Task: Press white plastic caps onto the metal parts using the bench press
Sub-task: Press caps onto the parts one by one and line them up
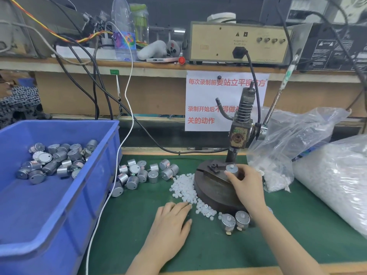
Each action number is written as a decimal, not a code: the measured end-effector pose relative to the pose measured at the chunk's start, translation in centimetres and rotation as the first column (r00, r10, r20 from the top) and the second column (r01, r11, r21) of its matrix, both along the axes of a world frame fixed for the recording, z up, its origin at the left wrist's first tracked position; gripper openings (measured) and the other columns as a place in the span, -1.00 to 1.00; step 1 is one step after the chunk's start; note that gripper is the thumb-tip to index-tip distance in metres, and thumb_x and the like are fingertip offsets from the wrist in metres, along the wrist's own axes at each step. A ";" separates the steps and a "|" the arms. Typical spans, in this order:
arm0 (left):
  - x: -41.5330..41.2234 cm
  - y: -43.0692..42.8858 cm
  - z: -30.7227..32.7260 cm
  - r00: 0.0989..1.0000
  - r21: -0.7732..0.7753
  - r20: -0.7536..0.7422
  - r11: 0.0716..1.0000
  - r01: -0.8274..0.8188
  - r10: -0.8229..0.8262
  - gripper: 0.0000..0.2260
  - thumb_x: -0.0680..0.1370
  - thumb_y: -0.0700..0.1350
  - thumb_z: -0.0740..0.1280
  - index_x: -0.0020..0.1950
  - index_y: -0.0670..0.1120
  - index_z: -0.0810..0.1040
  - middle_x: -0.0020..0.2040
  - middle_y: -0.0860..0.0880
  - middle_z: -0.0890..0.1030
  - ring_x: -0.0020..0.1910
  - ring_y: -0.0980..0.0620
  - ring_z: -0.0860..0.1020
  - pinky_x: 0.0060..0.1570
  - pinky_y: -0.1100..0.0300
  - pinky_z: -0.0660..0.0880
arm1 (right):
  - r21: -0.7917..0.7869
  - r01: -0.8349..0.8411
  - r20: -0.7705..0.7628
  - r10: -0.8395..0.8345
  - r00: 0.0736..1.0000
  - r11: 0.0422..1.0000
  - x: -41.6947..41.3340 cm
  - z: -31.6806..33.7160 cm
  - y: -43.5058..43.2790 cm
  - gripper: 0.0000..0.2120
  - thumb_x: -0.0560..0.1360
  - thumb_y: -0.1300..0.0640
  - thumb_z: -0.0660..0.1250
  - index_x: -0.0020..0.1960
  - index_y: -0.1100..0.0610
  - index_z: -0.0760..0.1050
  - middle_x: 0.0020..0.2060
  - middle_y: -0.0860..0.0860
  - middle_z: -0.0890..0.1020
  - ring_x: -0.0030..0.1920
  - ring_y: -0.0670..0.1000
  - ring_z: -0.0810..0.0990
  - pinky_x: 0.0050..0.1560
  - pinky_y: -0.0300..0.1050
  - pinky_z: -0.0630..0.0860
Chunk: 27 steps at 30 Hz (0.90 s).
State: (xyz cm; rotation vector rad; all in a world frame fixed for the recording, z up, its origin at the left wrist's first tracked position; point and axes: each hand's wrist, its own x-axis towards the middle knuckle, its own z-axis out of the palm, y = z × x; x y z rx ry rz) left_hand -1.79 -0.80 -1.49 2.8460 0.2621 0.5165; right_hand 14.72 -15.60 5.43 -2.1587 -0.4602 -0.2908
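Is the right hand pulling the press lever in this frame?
No, the right hand grips a small motor on the press base, while the lever stands untouched above.

Left grip (171,220) flat, right grip (246,185) pinching

Widest lane: bare green mat (123,215) at bench front, betw. blue bin (95,195) at left and bench press (238,133) ctr-right. Loose white caps (183,187) and metal parts (143,173) crowd the press's left side; two capped parts (236,220) sit at its front. Under the ram, right hand (248,187) grips a metal part (232,169). At right, plastic bags (337,185) block the way; white cable (115,175) runs along the bin
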 end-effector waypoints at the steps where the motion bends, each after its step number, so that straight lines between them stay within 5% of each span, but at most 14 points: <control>1: 0.0 0.0 0.0 1.000 0.005 0.000 1.000 0.001 -0.001 -0.60 0.61 0.11 -0.03 0.46 0.13 0.17 0.41 0.28 0.20 0.30 0.17 0.15 0.24 0.34 -0.01 | -0.081 0.038 0.050 -0.034 0.998 0.996 0.5 -0.3 0.1 -0.69 0.44 0.00 0.40 0.12 0.13 0.55 0.02 0.07 0.58 0.12 0.13 0.42 0.15 0.02 0.35; 7: 0.1 0.0 -0.1 1.000 0.025 -0.016 1.000 0.004 -0.004 -0.59 0.61 0.11 -0.05 0.46 0.12 0.14 0.40 0.27 0.19 0.30 0.17 0.14 0.22 0.34 -0.04 | -0.371 0.146 0.183 -0.082 0.980 0.917 2.4 -0.6 0.2 -0.57 0.46 -0.16 0.32 0.22 0.07 0.54 0.28 0.12 0.42 0.30 0.17 0.26 0.25 0.09 0.23; 14: 0.0 0.0 0.0 0.999 0.020 -0.034 1.000 -0.013 0.013 -0.60 0.62 0.10 -0.04 0.46 0.13 0.15 0.40 0.28 0.19 0.29 0.15 0.15 0.22 0.32 0.00 | -0.377 0.205 0.191 -0.141 0.971 0.903 1.3 -1.3 1.4 -0.49 0.54 -0.15 0.19 0.35 0.15 0.38 0.28 0.15 0.41 0.29 0.17 0.30 0.25 0.05 0.25; 19: 0.1 0.3 -0.1 0.999 -0.018 -0.028 1.000 -0.018 0.017 -0.61 0.61 0.10 -0.01 0.44 0.16 0.18 0.37 0.31 0.22 0.27 0.18 0.17 0.17 0.36 -0.01 | 0.018 0.040 0.034 -0.041 0.999 0.999 1.0 -0.3 0.0 -0.50 0.55 0.13 0.19 0.45 0.22 0.20 0.33 0.21 0.35 0.34 0.15 0.25 0.33 0.03 0.19; 24: 0.2 0.4 -0.2 1.000 -0.073 -0.009 0.997 -0.014 0.013 -0.64 0.61 0.09 0.04 0.41 0.19 0.25 0.33 0.32 0.27 0.27 0.21 0.19 0.17 0.38 0.02 | 0.351 -0.004 0.029 -0.006 1.000 0.936 1.8 4.9 -0.7 -0.39 0.49 0.27 0.18 0.50 0.11 0.07 0.45 0.04 0.21 0.43 0.01 0.17 0.44 0.04 0.12; 27: 0.2 0.5 -0.1 1.000 -0.113 0.018 0.993 -0.023 0.025 -0.67 0.60 0.08 0.08 0.37 0.17 0.33 0.26 0.29 0.33 0.23 0.22 0.22 0.13 0.41 0.04 | 0.524 -0.066 0.015 0.068 0.998 0.849 2.6 8.7 -0.1 -0.43 0.49 0.28 0.16 0.48 0.10 0.13 0.29 -0.13 0.38 0.25 -0.24 0.37 0.30 -0.17 0.30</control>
